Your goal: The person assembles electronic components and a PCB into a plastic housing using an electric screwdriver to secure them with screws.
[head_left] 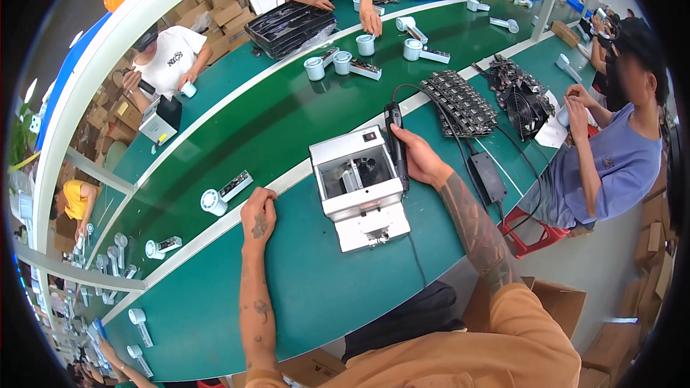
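My left hand (259,217) rests closed on the pale rail at the belt's near edge, fingers curled, with nothing showing in it. Just beyond it on the belt lies a white-and-grey round-headed part (213,202) with a bare circuit board along its handle. My right hand (422,157) is wrapped round a black corded electric screwdriver (395,136), upright against the right side of a silver box-shaped machine (359,197). That machine has an open top, a red-and-black switch, and a bright metal ledge at the front. Its inner workings are only partly visible.
Several similar round-headed parts (365,45) sit along the curved green belt (287,118). Right of me are stacked circuit boards (460,100), a black fan (523,109) and a black power adapter (488,177) with trailing cables. A co-worker (611,151) sits at the right; others sit across the belt.
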Demonstrator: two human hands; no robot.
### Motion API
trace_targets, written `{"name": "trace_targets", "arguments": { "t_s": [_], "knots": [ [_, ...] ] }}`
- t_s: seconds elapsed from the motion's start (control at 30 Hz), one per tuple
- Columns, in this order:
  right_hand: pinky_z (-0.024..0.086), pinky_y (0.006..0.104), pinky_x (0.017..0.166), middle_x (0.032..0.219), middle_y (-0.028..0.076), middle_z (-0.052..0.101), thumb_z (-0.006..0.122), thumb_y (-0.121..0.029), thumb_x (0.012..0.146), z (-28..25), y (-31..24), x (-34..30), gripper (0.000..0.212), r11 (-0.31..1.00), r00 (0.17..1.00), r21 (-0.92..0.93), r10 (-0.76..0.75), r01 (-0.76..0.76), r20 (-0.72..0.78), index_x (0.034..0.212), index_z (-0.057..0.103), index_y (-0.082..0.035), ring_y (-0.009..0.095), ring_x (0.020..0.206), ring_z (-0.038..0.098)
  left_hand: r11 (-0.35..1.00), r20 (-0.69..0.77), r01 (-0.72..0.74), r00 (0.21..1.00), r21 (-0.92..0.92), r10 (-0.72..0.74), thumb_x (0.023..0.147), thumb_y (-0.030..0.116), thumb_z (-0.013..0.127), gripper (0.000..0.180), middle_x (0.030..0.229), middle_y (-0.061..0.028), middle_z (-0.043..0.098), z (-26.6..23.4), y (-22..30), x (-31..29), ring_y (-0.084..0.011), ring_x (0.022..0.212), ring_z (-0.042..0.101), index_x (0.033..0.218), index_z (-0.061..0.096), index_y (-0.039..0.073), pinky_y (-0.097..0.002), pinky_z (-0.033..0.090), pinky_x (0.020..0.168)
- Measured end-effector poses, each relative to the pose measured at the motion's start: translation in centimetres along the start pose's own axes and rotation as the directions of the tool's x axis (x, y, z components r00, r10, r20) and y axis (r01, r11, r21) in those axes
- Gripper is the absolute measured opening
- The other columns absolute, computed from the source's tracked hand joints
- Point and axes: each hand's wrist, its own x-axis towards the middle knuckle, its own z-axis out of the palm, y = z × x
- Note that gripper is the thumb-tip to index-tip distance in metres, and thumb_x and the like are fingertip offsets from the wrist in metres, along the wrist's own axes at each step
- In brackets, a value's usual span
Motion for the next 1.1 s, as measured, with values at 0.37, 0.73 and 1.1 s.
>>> {"name": "trace_targets", "arguments": {
  "t_s": [0.37, 0.73, 1.1],
  "knots": [
    [0.054, 0.0347, 0.066, 0.083, 0.010, 0.060, 0.061, -0.033, 0.099, 0.7, -0.4, -0.1, 0.030, 1.000, 1.000, -0.005, -0.014, 0.014, 0.007, 0.103, 0.043, -0.010, 0.019, 0.070, 0.060, 0.999, -0.024, -0.052, 0.998, 0.004, 0.053, 0.084, -0.004, 0.050, 0.012, 0.082, -0.0132, 0.061, 0.0, -0.2, 0.5, -0.0322, 0.067, 0.060, 0.085, 0.061, 0.003, -0.0378, 0.047, 0.062],
    [0.055, 0.0346, 0.066, 0.082, 0.010, 0.059, 0.060, -0.033, 0.099, 0.4, -0.7, -0.3, 0.031, 1.000, 1.000, -0.018, -0.019, 0.019, 0.006, 0.105, 0.041, -0.009, 0.019, 0.070, 0.060, 1.000, -0.013, 0.021, 1.000, -0.010, -0.021, 0.085, -0.004, 0.050, 0.013, 0.081, -0.0133, 0.061, 0.2, 0.5, 0.5, -0.0317, 0.066, 0.059, 0.084, 0.061, 0.002, -0.0379, 0.046, 0.061],
    [0.054, 0.0338, 0.064, 0.081, 0.010, 0.059, 0.060, -0.034, 0.099, 1.0, -0.9, -0.5, 0.032, 0.997, 1.000, -0.068, -0.024, 0.023, -0.019, 0.104, 0.041, -0.009, 0.018, 0.069, 0.060, 1.000, -0.017, -0.015, 1.000, 0.001, 0.015, 0.084, -0.005, 0.049, 0.013, 0.081, -0.0134, 0.060, 0.1, 0.3, 0.4, -0.0303, 0.066, 0.059, 0.084, 0.060, 0.002, -0.0366, 0.046, 0.061]
  ]
}}
